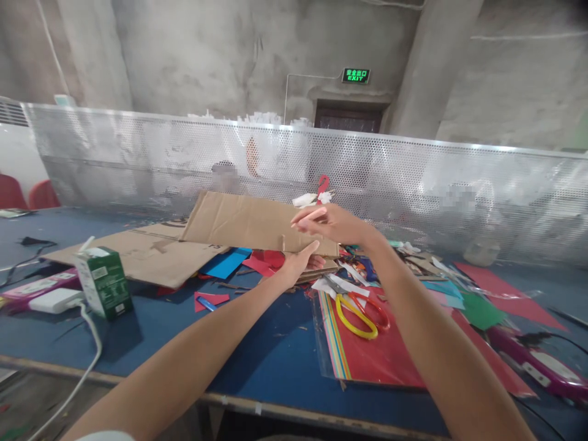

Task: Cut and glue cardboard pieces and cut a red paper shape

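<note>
A creased piece of brown cardboard (243, 219) is held up at a slant over the table. My left hand (299, 264) grips its lower edge near the right end, thumb on the near face and fingers partly hidden below. Just above that end is my right hand (333, 223), its fingers bent and drawn together in front of the cardboard. Whatever they pinch, if anything, is too small to tell. Scissors (361, 317) with yellow and red handles lie on a packet of coloured paper (386, 355) beneath my right forearm.
A larger cardboard sheet (147, 254) lies at left, behind a green box (105, 283) and a white adapter with cable (57, 300). Paper scraps clutter the middle. A purple power strip (537, 361) sits at right. A perforated metal screen (413, 190) runs along the back.
</note>
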`<state>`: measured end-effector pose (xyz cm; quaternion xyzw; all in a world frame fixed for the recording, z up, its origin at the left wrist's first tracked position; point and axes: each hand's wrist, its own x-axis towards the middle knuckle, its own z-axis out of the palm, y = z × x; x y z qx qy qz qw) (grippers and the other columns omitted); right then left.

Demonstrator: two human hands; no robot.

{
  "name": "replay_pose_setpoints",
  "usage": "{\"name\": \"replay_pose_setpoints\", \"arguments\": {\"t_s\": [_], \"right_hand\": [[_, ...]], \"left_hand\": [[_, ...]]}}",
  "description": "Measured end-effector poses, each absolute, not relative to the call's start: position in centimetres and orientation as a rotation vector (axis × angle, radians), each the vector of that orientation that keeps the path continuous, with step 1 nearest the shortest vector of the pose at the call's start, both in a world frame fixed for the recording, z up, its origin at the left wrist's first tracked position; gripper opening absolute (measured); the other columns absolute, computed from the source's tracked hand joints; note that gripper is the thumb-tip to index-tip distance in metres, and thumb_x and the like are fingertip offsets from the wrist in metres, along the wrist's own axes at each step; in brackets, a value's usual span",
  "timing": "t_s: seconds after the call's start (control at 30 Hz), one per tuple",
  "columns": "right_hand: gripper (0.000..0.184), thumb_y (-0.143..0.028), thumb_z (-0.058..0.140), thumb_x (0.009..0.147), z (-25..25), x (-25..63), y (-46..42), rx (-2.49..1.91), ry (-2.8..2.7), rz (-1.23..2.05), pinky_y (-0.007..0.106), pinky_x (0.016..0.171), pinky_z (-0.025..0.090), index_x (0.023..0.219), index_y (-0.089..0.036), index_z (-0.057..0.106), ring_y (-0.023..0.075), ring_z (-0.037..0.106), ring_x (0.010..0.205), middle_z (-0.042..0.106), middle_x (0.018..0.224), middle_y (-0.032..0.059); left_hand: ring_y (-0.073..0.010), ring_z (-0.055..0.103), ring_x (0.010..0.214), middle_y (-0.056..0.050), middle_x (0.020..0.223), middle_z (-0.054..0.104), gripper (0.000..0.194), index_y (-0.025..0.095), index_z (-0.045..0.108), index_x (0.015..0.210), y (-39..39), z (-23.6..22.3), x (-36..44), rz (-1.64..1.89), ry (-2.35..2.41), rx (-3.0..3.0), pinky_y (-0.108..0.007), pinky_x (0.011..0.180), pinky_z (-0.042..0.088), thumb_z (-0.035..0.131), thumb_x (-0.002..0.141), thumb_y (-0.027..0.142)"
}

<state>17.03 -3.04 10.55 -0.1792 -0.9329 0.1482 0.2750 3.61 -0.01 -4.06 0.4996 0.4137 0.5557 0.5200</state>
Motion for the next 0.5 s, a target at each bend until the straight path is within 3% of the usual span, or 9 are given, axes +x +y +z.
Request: {"name": "replay_pose_setpoints", "arguments": {"t_s": [0.13,0.33,0.5], "right_hand": [[0.031,-0.04,0.059,0.097,13.1,21.2,-4.2,-0.54,-2.382,0.326,0.034,0.08,0.053,0.118,-0.024,0.074,0.0197,0.07,0.088,0.077,0.1,0.0052],[0.038,-0.05,0.066,0.088,12.9,26.8,-4.2,-0.954,-2.462,0.013,0.036,0.081,0.049,0.117,-0.028,0.077,0.0241,0.068,0.09,0.077,0.108,0.0052],[0.022,-0.041,0.068,0.084,6.5,29.2,-2.1,-1.326,-2.634,0.3,0.03,0.062,0.042,0.088,-0.023,0.081,0.0191,0.062,0.062,0.075,0.075,0.0057]], "left_hand": [[-0.0131,0.063,0.057,-0.01,0.068,0.075,0.053,0.013,0.072,0.062,0.0,-4.0,3.1,1.278,0.918,1.23,-0.027,0.067,0.055,0.071,0.082,0.062],[-0.0137,0.064,0.06,-0.009,0.072,0.075,0.051,0.013,0.074,0.07,0.2,-3.3,1.6,1.275,0.875,1.291,-0.027,0.066,0.053,0.075,0.077,0.064],[-0.0136,0.063,0.06,-0.009,0.071,0.074,0.051,0.014,0.072,0.067,0.5,-2.9,0.7,1.22,0.845,1.376,-0.027,0.067,0.052,0.072,0.081,0.063]]}}
